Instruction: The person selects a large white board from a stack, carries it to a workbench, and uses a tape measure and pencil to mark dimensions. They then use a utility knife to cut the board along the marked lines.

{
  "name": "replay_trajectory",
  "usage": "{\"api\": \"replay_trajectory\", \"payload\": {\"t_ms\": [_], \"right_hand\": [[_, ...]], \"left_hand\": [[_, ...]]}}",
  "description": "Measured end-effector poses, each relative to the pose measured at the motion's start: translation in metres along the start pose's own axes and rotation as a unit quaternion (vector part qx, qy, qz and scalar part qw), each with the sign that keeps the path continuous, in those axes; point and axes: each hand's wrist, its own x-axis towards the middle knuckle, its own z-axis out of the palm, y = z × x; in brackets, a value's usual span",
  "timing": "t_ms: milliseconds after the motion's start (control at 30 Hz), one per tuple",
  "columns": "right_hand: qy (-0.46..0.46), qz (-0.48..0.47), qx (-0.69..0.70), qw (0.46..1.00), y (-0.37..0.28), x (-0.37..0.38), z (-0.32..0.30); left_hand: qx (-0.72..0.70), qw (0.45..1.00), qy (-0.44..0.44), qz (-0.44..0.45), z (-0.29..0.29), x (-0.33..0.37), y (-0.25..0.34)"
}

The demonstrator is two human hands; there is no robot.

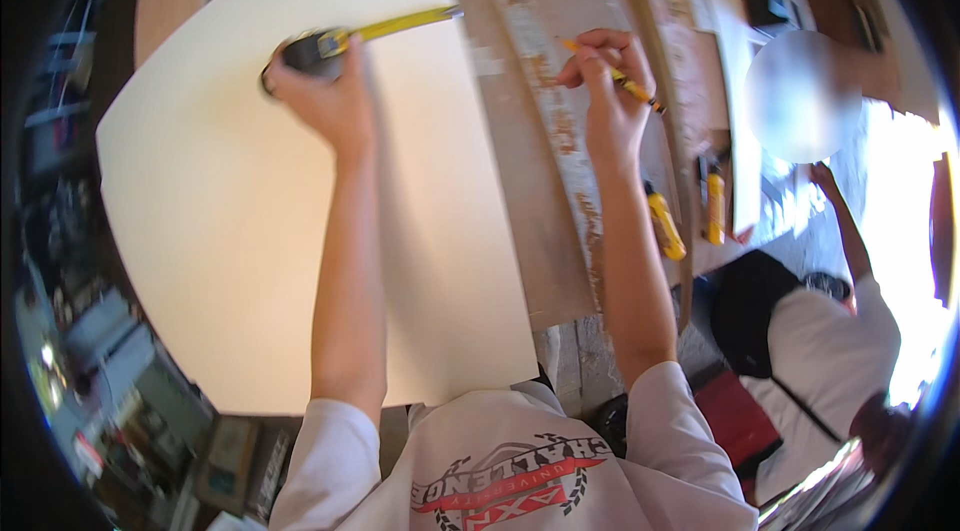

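In the upper left of the frame, the left hand (335, 111) has its fingers closed around a tape measure (308, 53) over a large white board (230, 221); its yellow blade (405, 25) reaches to the right edge of this board. Right of upper centre, the right hand (613, 91) holds a yellow pencil (633, 89) between its fingers, and lower, beside the forearm, is lying a yellow tool (666, 226)

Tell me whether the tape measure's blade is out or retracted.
Out: the yellow blade extends from the tape measure in the left hand across part of the white board, its tip at the board's right edge.
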Motion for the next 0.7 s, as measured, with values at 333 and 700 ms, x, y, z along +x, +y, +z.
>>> {"api": "replay_trajectory", "payload": {"t_ms": [333, 700], "right_hand": [[-0.125, -0.045, 0.023, 0.991, 0.059, 0.045, 0.088], [-0.134, -0.042, -0.017, 0.99, 0.065, 0.059, 0.1]], "left_hand": [[-0.014, 1.0, 0.004, -0.012, -0.005, 0.0, 0.017], [-0.018, 0.998, -0.008, -0.053, -0.007, -0.001, 0.018]]}}
